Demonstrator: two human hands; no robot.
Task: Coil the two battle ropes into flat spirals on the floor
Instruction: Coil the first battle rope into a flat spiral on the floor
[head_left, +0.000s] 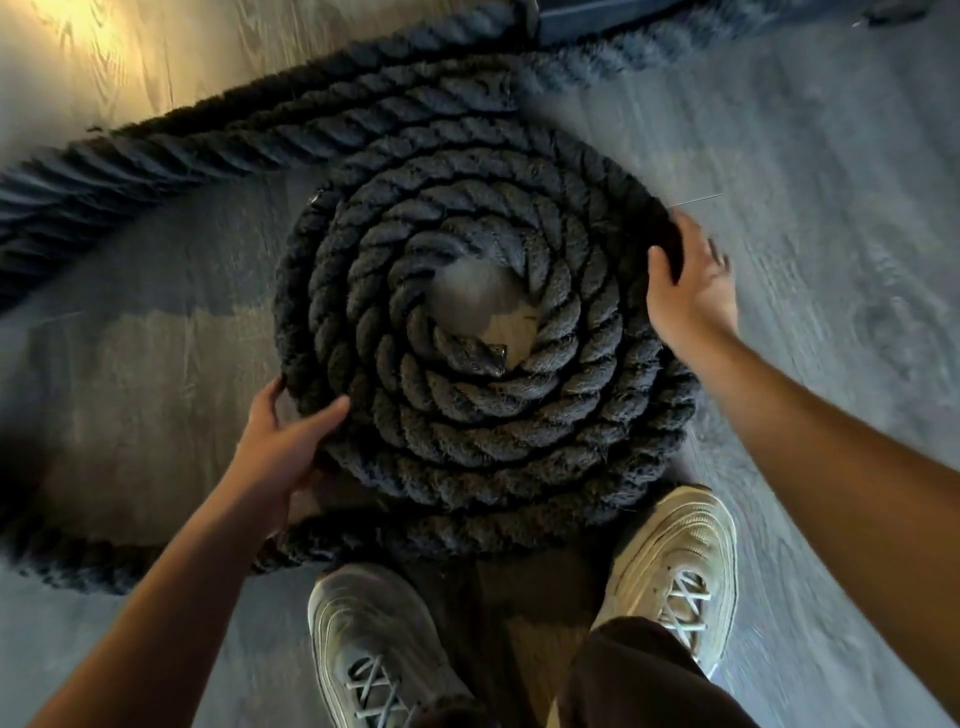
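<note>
So L hand (280, 457), R hand (691, 291) flank flat coil (467, 431); tail (78, 561) prob. leftward.

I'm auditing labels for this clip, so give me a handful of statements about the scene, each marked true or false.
1. The left hand and right hand sit at opposite sides of the coil. True.
2. The rope's capped end lies at the coil's centre. True.
3. All the rope is coiled. False: loose rope trails off to the left.
4. The person is barefoot. False: they wear laced shoes.
5. The coil lies on a table. False: it lies on the floor.
</note>
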